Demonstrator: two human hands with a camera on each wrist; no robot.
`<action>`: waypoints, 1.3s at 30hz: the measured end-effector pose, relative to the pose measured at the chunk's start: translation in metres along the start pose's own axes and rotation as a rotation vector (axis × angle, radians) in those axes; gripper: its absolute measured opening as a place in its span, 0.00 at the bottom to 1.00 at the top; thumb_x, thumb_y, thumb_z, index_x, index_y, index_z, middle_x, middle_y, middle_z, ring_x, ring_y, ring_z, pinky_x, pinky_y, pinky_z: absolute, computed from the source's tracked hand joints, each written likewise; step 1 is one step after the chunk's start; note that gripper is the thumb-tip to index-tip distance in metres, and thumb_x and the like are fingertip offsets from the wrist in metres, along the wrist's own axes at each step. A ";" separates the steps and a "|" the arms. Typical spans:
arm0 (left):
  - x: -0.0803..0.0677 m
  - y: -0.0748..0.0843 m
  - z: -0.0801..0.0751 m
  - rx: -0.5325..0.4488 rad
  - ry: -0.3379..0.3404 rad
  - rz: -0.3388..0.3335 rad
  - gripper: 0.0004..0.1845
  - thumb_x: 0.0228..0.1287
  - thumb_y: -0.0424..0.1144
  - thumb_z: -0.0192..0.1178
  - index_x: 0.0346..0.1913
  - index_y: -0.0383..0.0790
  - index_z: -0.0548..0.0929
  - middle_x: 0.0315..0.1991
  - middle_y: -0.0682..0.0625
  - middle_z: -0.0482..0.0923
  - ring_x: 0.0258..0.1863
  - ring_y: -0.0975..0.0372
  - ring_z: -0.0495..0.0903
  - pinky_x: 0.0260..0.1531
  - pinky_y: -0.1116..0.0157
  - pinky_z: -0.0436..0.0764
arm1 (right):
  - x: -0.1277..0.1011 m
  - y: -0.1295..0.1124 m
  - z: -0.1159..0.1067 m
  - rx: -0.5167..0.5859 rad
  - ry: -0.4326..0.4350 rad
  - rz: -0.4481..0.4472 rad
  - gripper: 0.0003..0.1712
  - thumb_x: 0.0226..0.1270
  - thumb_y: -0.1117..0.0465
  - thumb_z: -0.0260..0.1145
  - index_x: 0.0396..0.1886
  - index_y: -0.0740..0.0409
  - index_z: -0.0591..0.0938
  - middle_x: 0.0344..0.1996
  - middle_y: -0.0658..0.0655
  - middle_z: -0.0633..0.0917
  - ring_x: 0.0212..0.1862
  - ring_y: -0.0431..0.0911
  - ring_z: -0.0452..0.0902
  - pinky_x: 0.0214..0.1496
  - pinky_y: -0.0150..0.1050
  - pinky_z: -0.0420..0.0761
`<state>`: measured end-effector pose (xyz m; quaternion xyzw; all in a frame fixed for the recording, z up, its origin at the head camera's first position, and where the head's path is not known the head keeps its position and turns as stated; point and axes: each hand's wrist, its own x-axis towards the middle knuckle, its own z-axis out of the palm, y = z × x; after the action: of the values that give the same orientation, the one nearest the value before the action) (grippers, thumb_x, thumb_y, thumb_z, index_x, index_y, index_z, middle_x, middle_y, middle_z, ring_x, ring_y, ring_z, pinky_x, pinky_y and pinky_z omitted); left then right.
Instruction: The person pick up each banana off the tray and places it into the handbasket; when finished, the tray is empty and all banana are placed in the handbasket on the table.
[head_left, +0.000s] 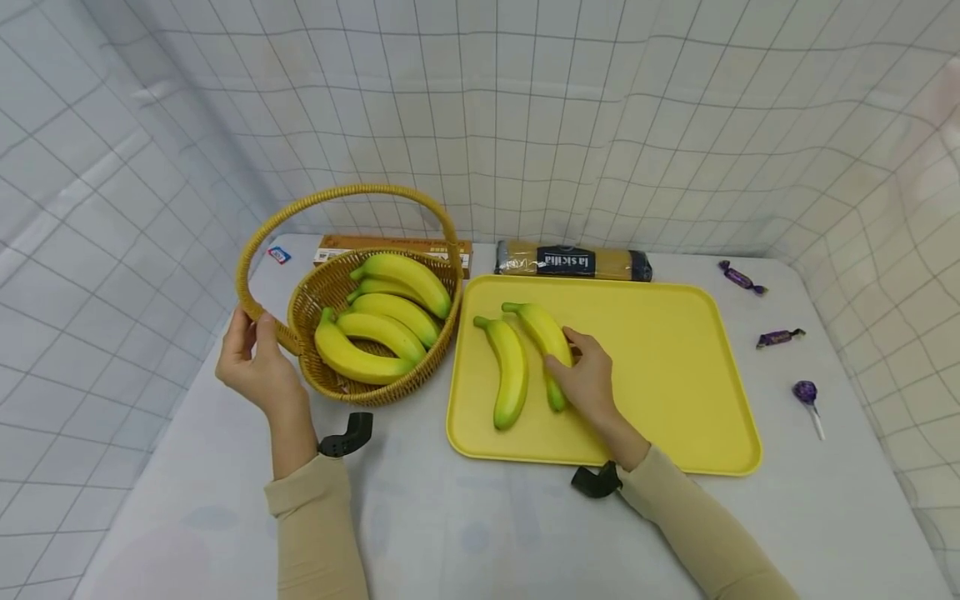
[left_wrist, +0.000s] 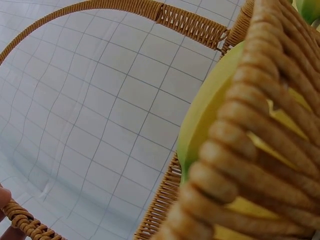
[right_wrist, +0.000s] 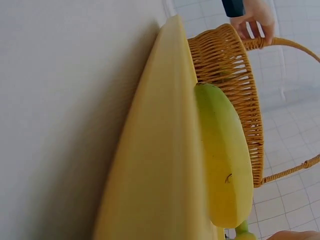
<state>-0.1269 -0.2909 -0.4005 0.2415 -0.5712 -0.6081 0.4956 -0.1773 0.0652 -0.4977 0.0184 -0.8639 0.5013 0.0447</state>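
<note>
With thumb and fingers, my left hand (head_left: 258,367) grips the lower left end of the handle (head_left: 352,191) of a wicker basket (head_left: 408,387). Several yellow bananas (head_left: 386,336) with greenish ends lie in the basket. On the right, my right hand (head_left: 588,379) pinches a banana (head_left: 542,327) at its middle, over a yellow tray (head_left: 660,367). Beside it on the tray lies another banana (head_left: 511,371), stem pointing away. In the right wrist view, one banana (right_wrist: 225,155) appears just past the tray's edge, with the basket behind.
A pasta packet (head_left: 573,262) lies behind the tray, and an orange-brown box (head_left: 345,243) behind the basket. Purple wrapped candies (head_left: 742,277) and a lollipop (head_left: 806,393) are at the right. A small blue-and-red packet (head_left: 279,255) sits back left. Gridded curtains (head_left: 555,125) surround the table.
</note>
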 end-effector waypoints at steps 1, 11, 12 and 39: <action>0.000 0.000 0.000 -0.002 0.002 -0.001 0.15 0.64 0.28 0.60 0.51 0.41 0.87 0.43 0.50 0.85 0.43 0.62 0.79 0.47 0.69 0.76 | 0.000 0.001 0.000 0.010 0.007 0.000 0.33 0.57 0.59 0.70 0.63 0.63 0.77 0.52 0.64 0.82 0.49 0.57 0.79 0.50 0.49 0.81; 0.001 0.003 0.001 -0.028 0.004 -0.025 0.16 0.64 0.26 0.58 0.52 0.37 0.85 0.39 0.55 0.84 0.42 0.63 0.78 0.47 0.70 0.76 | -0.001 -0.002 -0.001 0.091 0.051 -0.019 0.31 0.56 0.60 0.70 0.62 0.60 0.78 0.51 0.62 0.82 0.48 0.55 0.80 0.50 0.46 0.80; 0.000 0.004 0.001 -0.034 0.002 -0.027 0.15 0.64 0.26 0.58 0.52 0.37 0.85 0.39 0.54 0.84 0.42 0.63 0.78 0.47 0.70 0.76 | -0.001 -0.002 -0.002 0.090 0.053 -0.026 0.31 0.57 0.61 0.70 0.63 0.60 0.78 0.51 0.62 0.82 0.48 0.54 0.80 0.49 0.46 0.80; -0.006 0.016 0.003 -0.017 -0.011 -0.008 0.15 0.64 0.26 0.58 0.52 0.36 0.86 0.38 0.55 0.83 0.40 0.65 0.78 0.45 0.70 0.76 | 0.024 -0.125 0.033 0.112 -0.175 -0.367 0.31 0.57 0.62 0.69 0.63 0.60 0.78 0.54 0.60 0.82 0.47 0.50 0.80 0.45 0.41 0.83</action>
<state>-0.1217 -0.2819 -0.3865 0.2366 -0.5677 -0.6162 0.4920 -0.1938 -0.0255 -0.4036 0.2214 -0.8174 0.5286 0.0591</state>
